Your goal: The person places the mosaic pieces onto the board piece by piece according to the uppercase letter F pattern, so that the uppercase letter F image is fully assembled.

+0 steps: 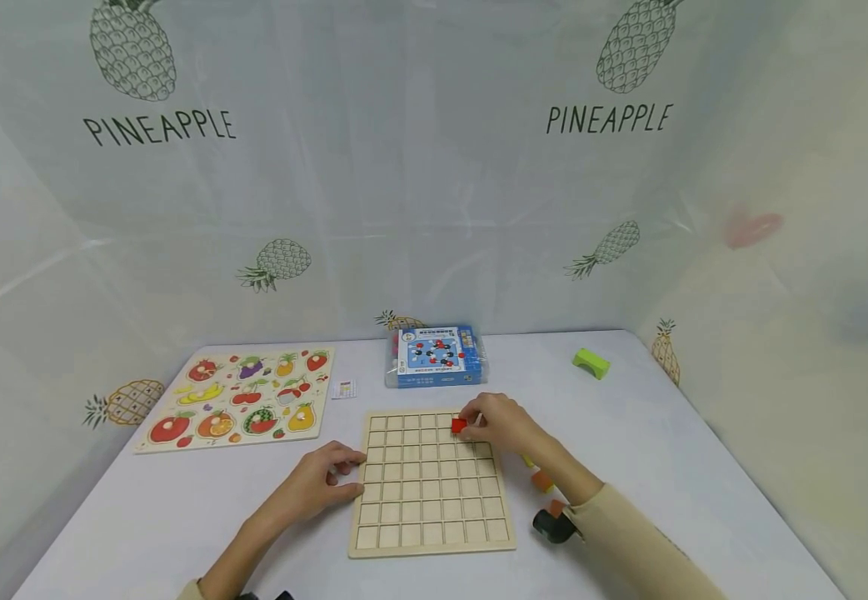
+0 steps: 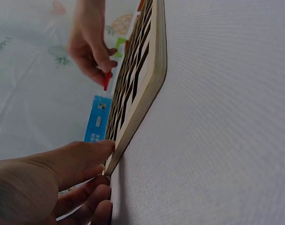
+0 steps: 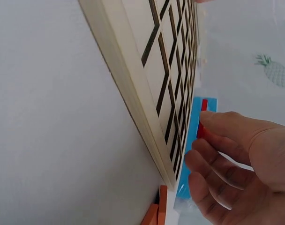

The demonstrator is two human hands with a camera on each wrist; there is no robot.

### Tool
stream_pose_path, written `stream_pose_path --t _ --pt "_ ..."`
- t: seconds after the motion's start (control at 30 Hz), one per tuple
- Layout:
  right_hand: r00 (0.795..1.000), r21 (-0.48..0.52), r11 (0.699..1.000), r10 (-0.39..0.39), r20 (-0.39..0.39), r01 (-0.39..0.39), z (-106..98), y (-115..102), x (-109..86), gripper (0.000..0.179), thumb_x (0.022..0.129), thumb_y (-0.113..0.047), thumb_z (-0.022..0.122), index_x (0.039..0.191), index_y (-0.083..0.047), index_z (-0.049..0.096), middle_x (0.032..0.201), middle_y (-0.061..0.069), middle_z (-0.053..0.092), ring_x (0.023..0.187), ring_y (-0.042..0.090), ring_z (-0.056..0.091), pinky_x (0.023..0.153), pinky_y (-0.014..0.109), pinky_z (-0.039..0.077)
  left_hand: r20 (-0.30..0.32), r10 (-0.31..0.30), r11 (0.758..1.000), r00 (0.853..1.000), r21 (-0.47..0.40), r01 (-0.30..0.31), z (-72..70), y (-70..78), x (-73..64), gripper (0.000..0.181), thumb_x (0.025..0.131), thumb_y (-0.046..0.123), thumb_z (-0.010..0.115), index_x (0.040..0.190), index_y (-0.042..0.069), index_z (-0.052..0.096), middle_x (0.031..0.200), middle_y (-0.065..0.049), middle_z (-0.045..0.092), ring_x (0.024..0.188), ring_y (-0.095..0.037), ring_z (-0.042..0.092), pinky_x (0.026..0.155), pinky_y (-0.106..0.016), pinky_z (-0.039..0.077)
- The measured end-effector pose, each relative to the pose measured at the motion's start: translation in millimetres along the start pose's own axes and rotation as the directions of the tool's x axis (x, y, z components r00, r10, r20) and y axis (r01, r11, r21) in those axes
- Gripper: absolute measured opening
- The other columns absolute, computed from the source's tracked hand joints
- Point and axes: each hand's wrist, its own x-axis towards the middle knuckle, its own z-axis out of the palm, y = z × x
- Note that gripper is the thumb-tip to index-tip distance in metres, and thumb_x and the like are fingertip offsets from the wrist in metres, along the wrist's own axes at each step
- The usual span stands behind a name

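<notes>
over pale gridded board (image 1: 431, 485), right hand (image 1: 505, 422) pinches thin red tile (image 1: 458, 426); left hand (image 1: 314, 483), loosely spread, touches board

My board (image 1: 431, 490) is matt, bare wood on finely textured cloth (image 2: 217, 112); glossy clear plastic (image 1: 391, 368) wraps the far box (image 1: 436, 357).

I see a fruit board (image 1: 227, 402) on my left, a small card (image 1: 344, 389) beside it, a blue box (image 1: 436, 358) ahead.
</notes>
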Motion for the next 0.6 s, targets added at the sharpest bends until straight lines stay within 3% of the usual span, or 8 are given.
stream_pose_path --t 0.6 --pt "0.996 -0.026 0.995 -0.094 -0.009 0.094 11 -10 4.5 0.02 0.085 -0.019 0.077 0.102 -0.008 0.075 0.092 0.002 0.07 0.076 0.009 0.057 0.068 0.026 0.048 0.018 0.002 1.0 1.0 -0.005 -0.002 0.3 -1.6 0.6 0.04 0.081 0.022 0.08 0.116 0.006 0.069 0.103 -0.001 0.064 0.087 -0.013 0.055 0.069 -0.02 0.048"
